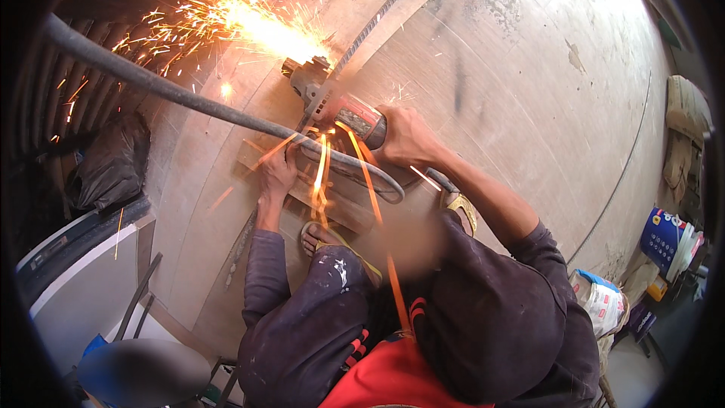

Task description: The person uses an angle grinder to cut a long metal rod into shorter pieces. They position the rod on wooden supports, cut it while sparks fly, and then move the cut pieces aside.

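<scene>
My right hand (408, 136) is wrapped round the rear body of a red and grey angle grinder (355, 117). A bright stream of sparks (264, 26) flies from the grinder's head toward the upper left. Against the head runs a ribbed steel rod (371, 24), coming down from the top of the picture. My left hand (278, 174) is closed low on the rod's line, left of the grinder; its fingertips are partly hidden. A thick dark bar or cable (189, 97) crosses in front from the upper left and bends back below the grinder.
A wooden plank (343, 208) lies under the work, beside my sandalled left foot (313, 238). A black bag (113, 162) and a pale panel (83, 272) stand at the left. Buckets (604, 302) and a blue container (663, 238) stand at the right. Concrete floor (521, 98) extends ahead.
</scene>
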### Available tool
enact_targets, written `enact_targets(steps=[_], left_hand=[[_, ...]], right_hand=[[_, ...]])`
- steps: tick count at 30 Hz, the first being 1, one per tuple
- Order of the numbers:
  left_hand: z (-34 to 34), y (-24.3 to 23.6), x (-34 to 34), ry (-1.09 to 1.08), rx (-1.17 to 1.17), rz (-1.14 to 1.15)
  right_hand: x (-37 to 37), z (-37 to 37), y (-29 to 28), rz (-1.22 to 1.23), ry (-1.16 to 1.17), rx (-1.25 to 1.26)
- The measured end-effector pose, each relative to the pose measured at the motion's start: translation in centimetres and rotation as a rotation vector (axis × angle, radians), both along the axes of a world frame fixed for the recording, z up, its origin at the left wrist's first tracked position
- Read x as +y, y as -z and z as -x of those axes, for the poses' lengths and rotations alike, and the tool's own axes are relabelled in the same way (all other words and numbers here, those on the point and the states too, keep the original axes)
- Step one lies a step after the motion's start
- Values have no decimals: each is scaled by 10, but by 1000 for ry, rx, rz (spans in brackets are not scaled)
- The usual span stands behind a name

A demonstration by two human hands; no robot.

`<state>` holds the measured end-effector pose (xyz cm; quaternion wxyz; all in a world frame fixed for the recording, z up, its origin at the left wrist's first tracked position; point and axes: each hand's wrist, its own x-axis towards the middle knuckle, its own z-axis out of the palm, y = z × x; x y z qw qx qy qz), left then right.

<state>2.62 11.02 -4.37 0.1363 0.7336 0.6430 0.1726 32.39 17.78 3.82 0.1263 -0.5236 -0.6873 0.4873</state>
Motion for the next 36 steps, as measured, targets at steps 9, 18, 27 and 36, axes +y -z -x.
enact_targets(steps=[9, 18, 27, 36], left_hand=[[6, 6, 2, 22, -41, -2], [-1, 2, 1, -13, -49, -33], [1, 4, 2, -33, 10, 17], [-4, -3, 4, -18, -25, 11]], right_hand=[[3, 2, -6, 2, -32, -1], [5, 2, -4, 42, -39, -50], [5, 2, -2, 32, -41, -52], [8, 2, -6, 77, -30, -51]])
